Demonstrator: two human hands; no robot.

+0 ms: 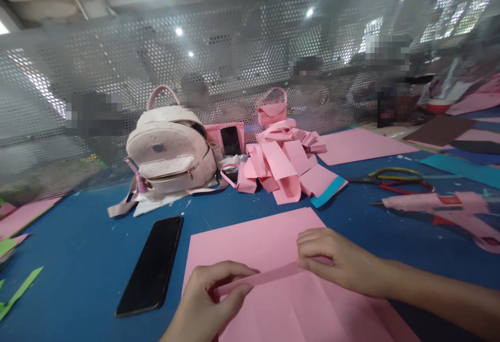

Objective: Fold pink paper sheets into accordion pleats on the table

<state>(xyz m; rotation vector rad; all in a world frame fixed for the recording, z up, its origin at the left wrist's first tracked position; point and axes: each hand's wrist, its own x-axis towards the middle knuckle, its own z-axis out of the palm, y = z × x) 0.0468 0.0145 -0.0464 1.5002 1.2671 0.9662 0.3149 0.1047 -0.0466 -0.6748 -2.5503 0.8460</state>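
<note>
My left hand (221,292) pinches a creased sheet of pink paper (273,305), thumb on the near face and fingers behind a narrow raised fold. At the fold's other end, my right hand (326,256) grips the same sheet between thumb and curled fingers. Beneath it, another flat pink sheet (250,240) lies on the blue table (94,258). Crease lines run down the near part of the held sheet. Its lower edge passes out of view. Left of my left hand lies a black phone (152,266).
A cream backpack (172,149) stands at the back beside a pile of folded pink paper pieces (277,160) and a small pink paper bag (272,114). Scissors (402,178) and a pink glue gun (441,204) lie right. A perforated metal screen (242,40) rises behind.
</note>
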